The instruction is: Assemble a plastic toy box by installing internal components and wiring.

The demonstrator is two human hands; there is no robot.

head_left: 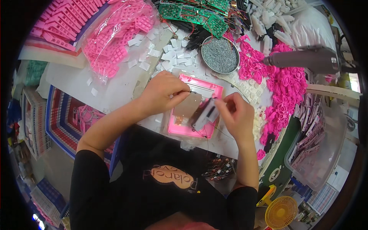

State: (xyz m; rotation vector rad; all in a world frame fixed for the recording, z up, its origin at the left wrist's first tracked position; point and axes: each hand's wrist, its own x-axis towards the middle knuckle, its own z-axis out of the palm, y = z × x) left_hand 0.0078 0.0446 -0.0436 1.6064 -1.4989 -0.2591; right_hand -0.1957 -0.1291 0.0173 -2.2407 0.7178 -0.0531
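A shallow pink plastic housing (188, 133) lies on the worktable in front of me, with a clear plastic bag under its edges. Over its left half is a thin brown-grey flat sheet (186, 105). My left hand (165, 92) pinches at the sheet's upper edge, where a small dark bit shows at the fingertips. On the other side, my right hand (237, 115) closes thumb and fingers on the upper end of a grey-and-black oblong part (207, 114), tilted over the housing. A thin dark wire hangs near the housing's lower right corner.
Behind the housing stand a round bowl of small metal screws (220, 55), white paper pieces (179, 57) and green circuit boards (184, 14). Pink rings (284, 92) heap at the right beneath a grey electric screwdriver (303, 61). A bag of pink parts (115, 46) lies far left.
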